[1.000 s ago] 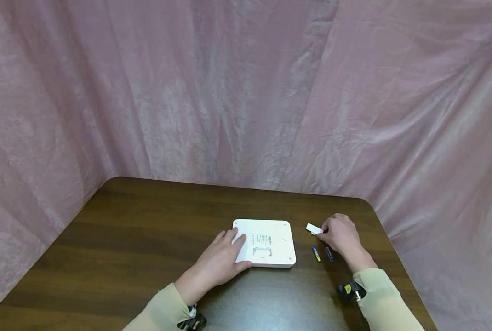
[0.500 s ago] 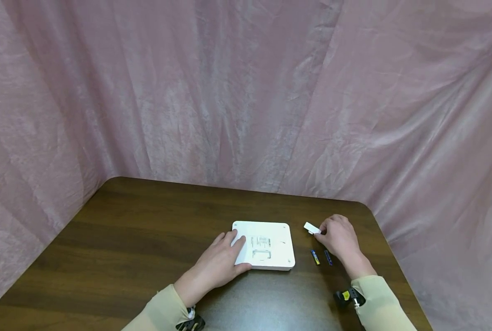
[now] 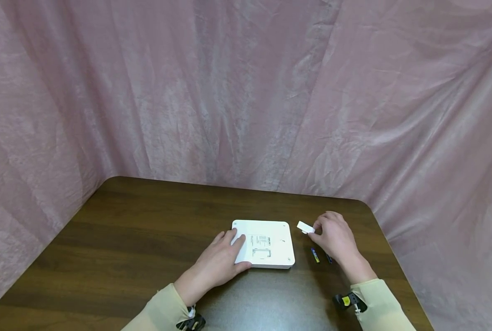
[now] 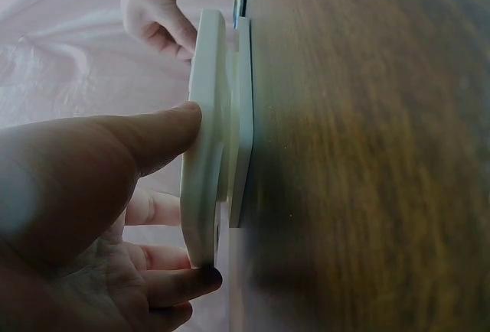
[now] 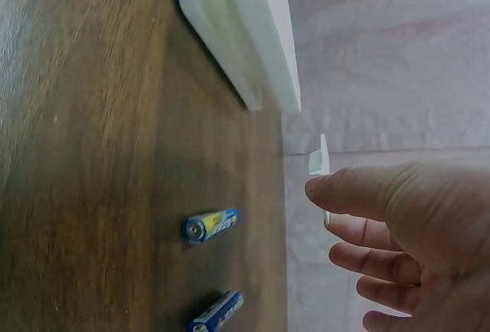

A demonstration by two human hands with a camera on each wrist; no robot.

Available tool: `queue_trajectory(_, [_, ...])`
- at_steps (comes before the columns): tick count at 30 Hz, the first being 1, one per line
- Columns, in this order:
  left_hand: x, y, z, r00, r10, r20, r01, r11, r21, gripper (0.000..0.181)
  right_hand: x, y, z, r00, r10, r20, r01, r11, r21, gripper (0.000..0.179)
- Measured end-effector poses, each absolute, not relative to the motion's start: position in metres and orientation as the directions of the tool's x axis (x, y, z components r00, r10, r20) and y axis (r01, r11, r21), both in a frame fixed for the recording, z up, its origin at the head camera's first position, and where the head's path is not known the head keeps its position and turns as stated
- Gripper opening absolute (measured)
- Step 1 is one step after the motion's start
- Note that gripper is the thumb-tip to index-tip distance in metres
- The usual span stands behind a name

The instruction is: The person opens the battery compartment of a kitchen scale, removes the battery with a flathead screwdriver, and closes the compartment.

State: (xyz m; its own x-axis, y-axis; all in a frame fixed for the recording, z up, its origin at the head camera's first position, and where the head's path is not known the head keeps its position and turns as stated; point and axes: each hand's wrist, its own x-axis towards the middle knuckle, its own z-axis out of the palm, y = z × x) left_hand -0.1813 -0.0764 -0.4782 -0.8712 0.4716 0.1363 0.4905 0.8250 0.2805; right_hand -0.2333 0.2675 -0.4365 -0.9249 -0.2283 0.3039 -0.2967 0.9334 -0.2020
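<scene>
A white kitchen scale (image 3: 272, 234) lies underside up on the table, its printed label and battery recess showing. My left hand (image 3: 219, 263) grips its left part, thumb (image 4: 172, 129) against the near edge and fingers around the left side. To the right of the scale, my right hand (image 3: 336, 235) pinches a small white battery cover (image 3: 305, 227) between thumb and forefinger. In the right wrist view the cover (image 5: 324, 156) is held edge-on, clear of the wood, a small tab sticking out from it. The other right fingers are loosely bent.
Two blue-and-yellow batteries, one (image 3: 315, 255) nearer the scale and one (image 3: 329, 259) partly behind the right hand, lie on the brown wooden table (image 3: 155, 220). Behind the table hangs a pink curtain (image 3: 229, 92).
My right hand has moved left toward the scale with the battery cover, and now overlaps the farther-right battery more. The left hand keeps its hold on the scale.
</scene>
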Motion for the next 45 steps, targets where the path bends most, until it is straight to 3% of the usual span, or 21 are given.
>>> queue_trajectory(23, [-0.181, -0.075, -0.481, -0.873, 0.47, 0.127, 0.487, 0.828, 0.278, 0.077, -0.219, 0.235, -0.429, -0.89, -0.34, 0.304, -0.403, 0.898, -0.175, 0.026])
queue_trajectory(45, [-0.182, -0.075, -0.481, -0.875, 0.469, 0.125, 0.484, 0.83, 0.278, 0.077, -0.212, 0.199, -0.425, -0.867, -0.444, 0.226, -0.485, 0.855, -0.184, 0.026])
